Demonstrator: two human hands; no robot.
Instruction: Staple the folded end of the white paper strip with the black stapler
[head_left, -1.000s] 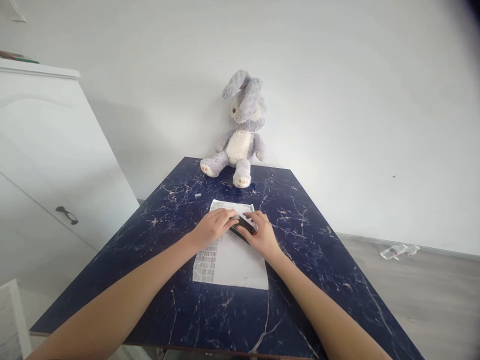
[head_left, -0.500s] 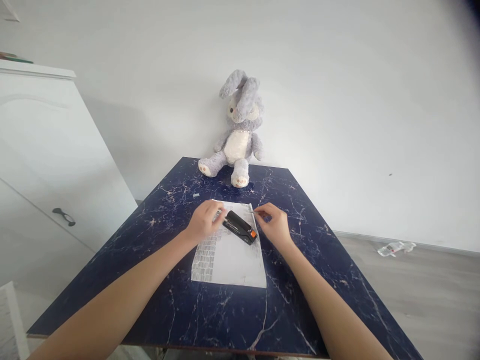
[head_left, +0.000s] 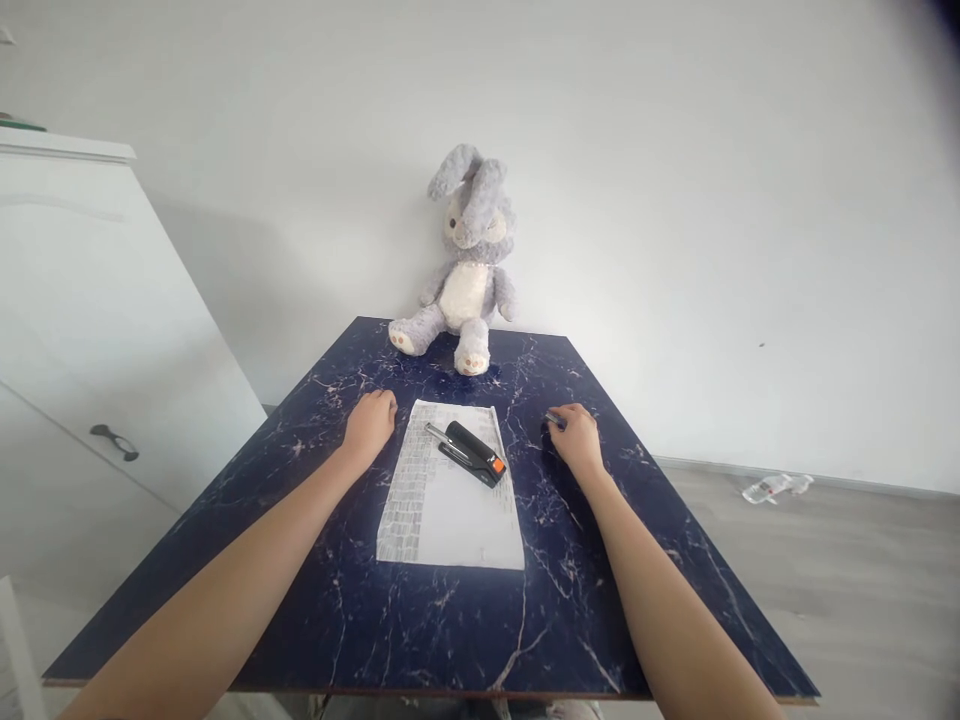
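Note:
A black stapler (head_left: pixel 474 452) with an orange end lies slantwise on a printed sheet of paper (head_left: pixel 457 530). Its silver inner part sticks out at the far left end. My left hand (head_left: pixel 370 430) rests on the table left of the sheet, fingers curled; whatever they hold is hidden. Right of the sheet, my right hand (head_left: pixel 576 436) pinches a small dark grey strip (head_left: pixel 555 418), which looks like a strip of staples. Both hands are apart from the stapler and the paper.
A grey plush rabbit (head_left: pixel 471 285) sits at the far end of the dark blue marbled table (head_left: pixel 442 640), against the wall. A white cabinet (head_left: pixel 97 330) stands to the left. Some clear plastic packaging (head_left: pixel 776 487) lies on the floor at right.
My hands have moved apart, away from the stapler: the left to the left, the right to the right with the strip. The stapler's silver part now shows. The small pale piece on the table is no longer visible.

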